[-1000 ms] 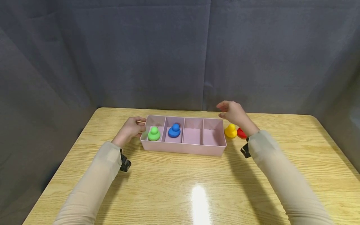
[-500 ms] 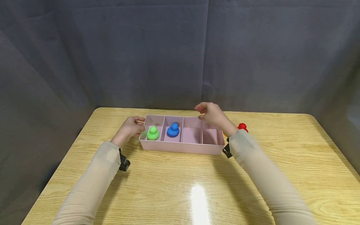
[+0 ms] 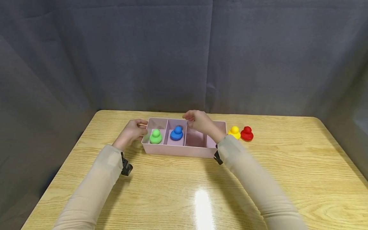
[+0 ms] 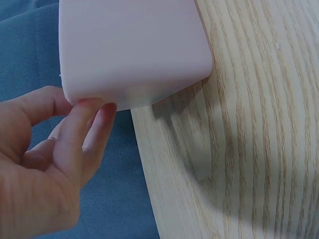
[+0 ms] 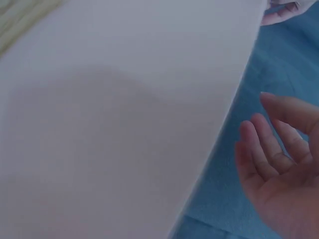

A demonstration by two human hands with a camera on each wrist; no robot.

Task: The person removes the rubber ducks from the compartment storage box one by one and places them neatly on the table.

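2 hands at the pink tray (image 3: 184, 150), 1 at each side of its middle and left end.

Left hand (image 3: 133, 131): rests on the table at the tray's left end. Fingers curled, fingertips (image 4: 94, 117) touching the tray (image 4: 134, 50) at its lower corner edge, thumb on the far side of that corner; the hand pinches the end wall. Sleeve runs back toward the near left edge of the table, black wrist mount just behind the cuff.

Right hand (image 3: 199, 121): raised above the tray, over the 3rd compartment from the left, close to the divider next to the blue duck. Fingers loosely bent and apart, palm (image 5: 286, 194) showing in the wrist view, nothing held. No contact with the tray visible.

Tray: 4 compartments in a row, long side across the table, near the table's far edge. Green duck (image 3: 156, 136) sits in the 1st compartment from the left, blue duck (image 3: 176, 133) in the 2nd. The 3rd shows a bare floor; the 4th is partly hidden behind the right forearm.

Outside the tray: yellow duck (image 3: 234, 132) just beside its right end, red duck (image 3: 247, 134) touching or nearly touching the yellow one on its right. Both stand upright on the wooden table (image 3: 287, 166).

Behind: grey cloth backdrop (image 3: 184, 54).
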